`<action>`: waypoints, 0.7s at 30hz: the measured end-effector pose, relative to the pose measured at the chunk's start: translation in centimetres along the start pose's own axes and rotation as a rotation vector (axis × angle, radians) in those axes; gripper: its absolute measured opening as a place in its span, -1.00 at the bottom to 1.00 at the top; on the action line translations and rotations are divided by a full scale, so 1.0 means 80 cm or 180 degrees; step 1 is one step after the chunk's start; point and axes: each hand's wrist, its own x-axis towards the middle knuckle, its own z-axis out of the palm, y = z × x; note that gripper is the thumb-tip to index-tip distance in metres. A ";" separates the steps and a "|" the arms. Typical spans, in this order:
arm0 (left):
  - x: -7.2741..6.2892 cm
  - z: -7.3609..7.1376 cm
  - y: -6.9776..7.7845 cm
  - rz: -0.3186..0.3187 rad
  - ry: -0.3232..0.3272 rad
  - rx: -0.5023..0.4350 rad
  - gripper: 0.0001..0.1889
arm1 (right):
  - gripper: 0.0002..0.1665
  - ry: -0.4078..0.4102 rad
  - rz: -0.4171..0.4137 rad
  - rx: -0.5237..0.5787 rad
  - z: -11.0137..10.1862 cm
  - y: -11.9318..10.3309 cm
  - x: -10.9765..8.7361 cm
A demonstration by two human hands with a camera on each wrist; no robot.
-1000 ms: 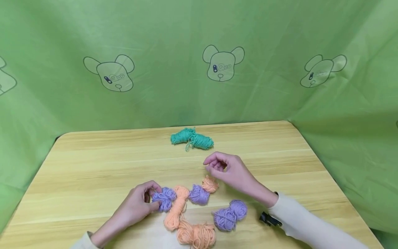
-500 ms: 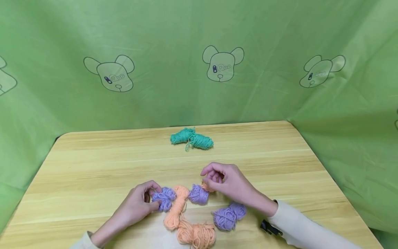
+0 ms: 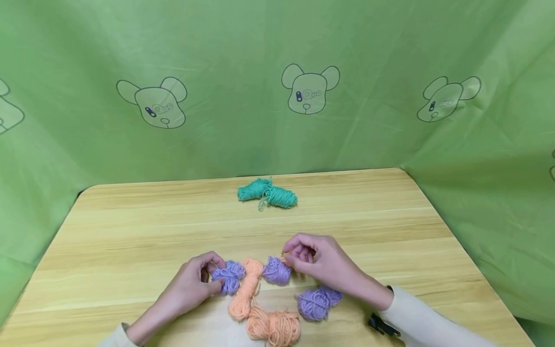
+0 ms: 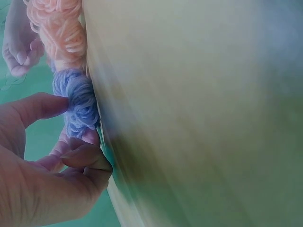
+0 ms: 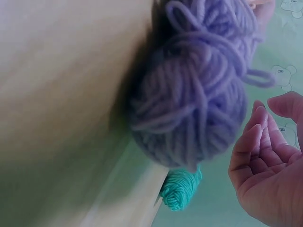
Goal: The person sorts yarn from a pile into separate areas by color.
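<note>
My left hand pinches a purple yarn bundle between thumb and fingers on the table. Against its right side lies a long orange yarn skein. A second purple bundle sits right of that skein's top. My right hand is over a small orange yarn ball, which it mostly covers. In the right wrist view, the right thumb stands apart from loosely bent fingers, and no yarn shows between them. Whether the fingertips touch the ball is hidden.
A thick orange skein lies near the front. Right of it, a purple yarn pair is partly under my right forearm. Two teal skeins lie near the back edge of the wooden table. Green cloth hangs behind.
My right hand has come down and toward me from above the small orange ball, now covering most of it. The left hand keeps its place on the purple bundle.
</note>
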 end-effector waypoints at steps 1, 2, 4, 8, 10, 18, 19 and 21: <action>0.000 0.000 0.000 -0.0003 0.0001 0.0011 -0.71 | -0.83 -0.0009 -0.0013 0.0002 0.000 0.000 -0.002; 0.000 0.000 0.000 -0.0006 0.0000 0.0014 -0.71 | -0.83 -0.0015 -0.0022 -0.0004 0.000 0.000 -0.004; 0.001 0.000 0.000 0.0000 0.0004 0.0020 -0.71 | -0.84 -0.0030 -0.0033 -0.0023 0.000 0.001 -0.008; 0.001 0.000 -0.001 -0.0006 0.0004 0.0015 -0.71 | -0.85 -0.0042 -0.0029 -0.0051 -0.001 0.002 -0.015; 0.001 0.001 -0.001 -0.0022 0.0005 0.0013 -0.71 | -0.84 -0.0043 -0.0028 -0.0065 -0.002 0.003 -0.019; 0.000 0.000 -0.003 -0.0044 0.0011 -0.0043 -0.68 | -0.75 -0.0074 -0.0056 -0.0136 -0.010 0.014 -0.034; 0.000 0.000 -0.003 -0.0045 0.0014 -0.0047 -0.68 | -0.73 -0.0089 -0.0094 -0.0125 -0.010 0.016 -0.035; 0.000 0.000 -0.003 -0.0041 0.0016 -0.0045 -0.68 | -0.72 -0.0133 -0.0166 -0.0089 -0.011 0.019 -0.038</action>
